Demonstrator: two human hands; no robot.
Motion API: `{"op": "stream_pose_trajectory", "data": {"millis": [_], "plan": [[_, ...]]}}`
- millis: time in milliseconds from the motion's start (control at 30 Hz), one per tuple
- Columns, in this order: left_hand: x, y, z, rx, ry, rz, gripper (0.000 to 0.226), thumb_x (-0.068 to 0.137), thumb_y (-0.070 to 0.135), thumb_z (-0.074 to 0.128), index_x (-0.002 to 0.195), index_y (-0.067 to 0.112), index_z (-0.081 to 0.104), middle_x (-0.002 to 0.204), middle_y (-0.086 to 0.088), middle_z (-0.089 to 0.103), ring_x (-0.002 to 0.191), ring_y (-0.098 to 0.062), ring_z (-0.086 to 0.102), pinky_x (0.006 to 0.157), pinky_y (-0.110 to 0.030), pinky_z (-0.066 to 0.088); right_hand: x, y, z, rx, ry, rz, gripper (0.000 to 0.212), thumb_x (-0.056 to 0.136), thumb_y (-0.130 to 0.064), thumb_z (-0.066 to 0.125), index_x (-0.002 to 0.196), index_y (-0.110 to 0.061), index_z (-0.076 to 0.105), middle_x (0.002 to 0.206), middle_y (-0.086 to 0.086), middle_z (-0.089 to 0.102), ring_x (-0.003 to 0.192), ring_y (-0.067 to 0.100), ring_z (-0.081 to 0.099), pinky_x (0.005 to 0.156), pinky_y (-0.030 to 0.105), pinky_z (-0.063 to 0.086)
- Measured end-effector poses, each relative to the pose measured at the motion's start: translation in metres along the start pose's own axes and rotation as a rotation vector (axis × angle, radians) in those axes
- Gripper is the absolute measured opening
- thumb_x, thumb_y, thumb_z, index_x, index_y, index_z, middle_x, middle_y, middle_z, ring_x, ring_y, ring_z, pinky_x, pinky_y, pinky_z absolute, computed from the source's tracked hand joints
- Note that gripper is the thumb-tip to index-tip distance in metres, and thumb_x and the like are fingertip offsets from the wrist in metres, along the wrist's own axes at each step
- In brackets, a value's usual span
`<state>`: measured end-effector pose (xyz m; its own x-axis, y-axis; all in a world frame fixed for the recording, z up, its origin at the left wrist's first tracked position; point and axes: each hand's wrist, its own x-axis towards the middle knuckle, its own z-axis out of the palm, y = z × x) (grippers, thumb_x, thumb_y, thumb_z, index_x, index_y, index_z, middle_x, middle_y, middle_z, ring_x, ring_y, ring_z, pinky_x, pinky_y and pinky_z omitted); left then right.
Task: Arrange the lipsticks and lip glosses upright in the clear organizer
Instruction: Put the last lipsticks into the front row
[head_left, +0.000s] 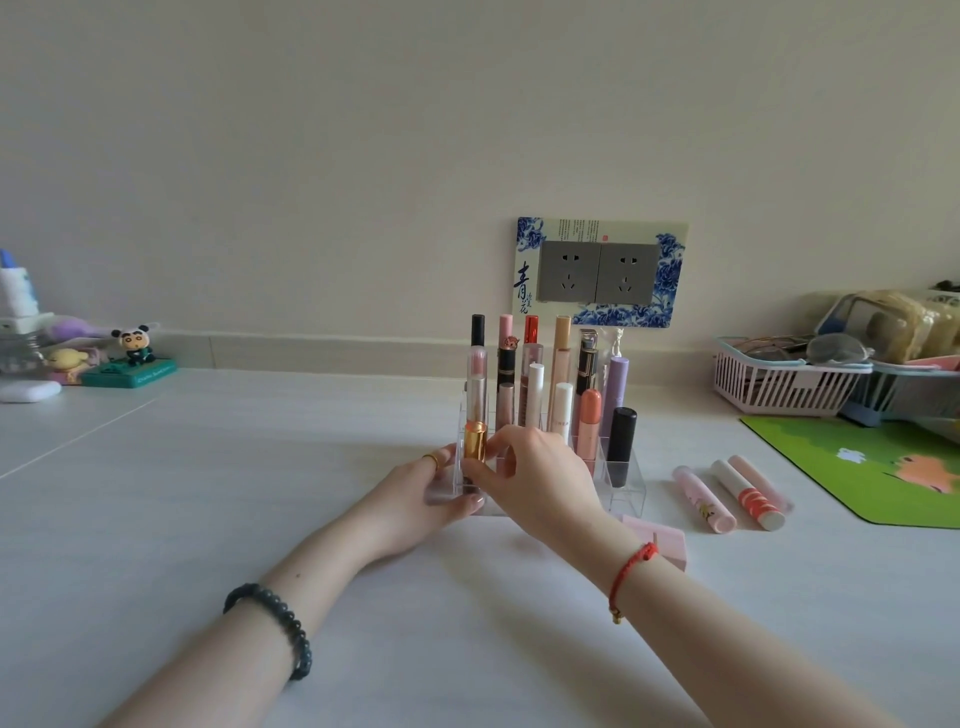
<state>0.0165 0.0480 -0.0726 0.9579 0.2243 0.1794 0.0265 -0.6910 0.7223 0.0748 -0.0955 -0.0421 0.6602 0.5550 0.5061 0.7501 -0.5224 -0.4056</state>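
A home desk: cartoon figurines (136, 345), decorated wall socket (597, 273), storage baskets (779, 382).

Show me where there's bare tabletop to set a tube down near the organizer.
Widest: tabletop left of the clear organizer, between left hand and panda figurine. Also the near strip this side of the right hand. Crowded right: three lying tubes, pink box, green mat, pink basket.
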Motion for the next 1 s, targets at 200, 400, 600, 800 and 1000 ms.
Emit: {"op": "stream_pose_trajectory", "data": {"millis": [200,400,600,800,1000], "plan": [[-0.001,-0.001,-0.001,0.019,0.000,0.025,0.070,0.081,0.041,0.063,0.140,0.020,0.034,0.143,0.008,0.042,0.131,-0.007,0.038,0.110,-0.025,0.028,-0.004,0.004,-0.035,0.153,0.089,-0.024,0.032,0.080,-0.045,0.053,0.096,-0.019,0.064,0.065,-0.013,0.056,0.053,-0.002,0.052,0.055,0.017,0.050],[-0.002,0.000,-0.001,0.071,0.011,0.021,0.073,0.080,0.043,0.063,0.141,0.018,0.032,0.146,0.006,0.038,0.132,-0.007,0.037,0.111,-0.026,0.027,-0.004,0.059,-0.091,0.144,0.357,0.084,0.010,0.081,-0.029,0.062,0.078,-0.020,0.065,0.058,-0.009,0.059,0.043,0.000,0.049,0.044,0.007,0.039],[-0.002,0.000,-0.001,0.090,0.038,0.005,0.072,0.079,0.043,0.064,0.140,0.017,0.034,0.144,0.004,0.041,0.129,-0.008,0.040,0.108,-0.023,0.029,-0.023,0.126,-0.096,-0.113,0.097,0.478,0.025,0.078,-0.020,0.064,0.100,-0.007,0.065,0.079,0.003,0.060,0.073,0.017,0.050,0.066,0.023,0.035],[-0.003,0.001,0.000,0.099,0.047,0.006,0.071,0.080,0.043,0.063,0.139,0.017,0.034,0.143,0.004,0.041,0.129,-0.007,0.040,0.103,-0.019,0.029,-0.025,0.126,-0.086,-0.223,-0.080,0.559,0.032,0.086,-0.022,0.051,0.101,0.005,0.058,0.089,0.019,0.064,0.093,0.032,0.056,0.072,0.035,0.051],[-0.004,0.001,-0.001,0.097,0.044,0.003,0.073,0.080,0.043,0.063,0.140,0.016,0.033,0.146,0.003,0.038,0.131,-0.009,0.037,0.107,-0.022,0.028,-0.025,0.124,-0.087,-0.193,-0.061,0.598,0.035,0.087,-0.024,0.047,0.100,0.007,0.056,0.074,0.019,0.064,0.080,0.033,0.059,0.062,0.034,0.048]]}}
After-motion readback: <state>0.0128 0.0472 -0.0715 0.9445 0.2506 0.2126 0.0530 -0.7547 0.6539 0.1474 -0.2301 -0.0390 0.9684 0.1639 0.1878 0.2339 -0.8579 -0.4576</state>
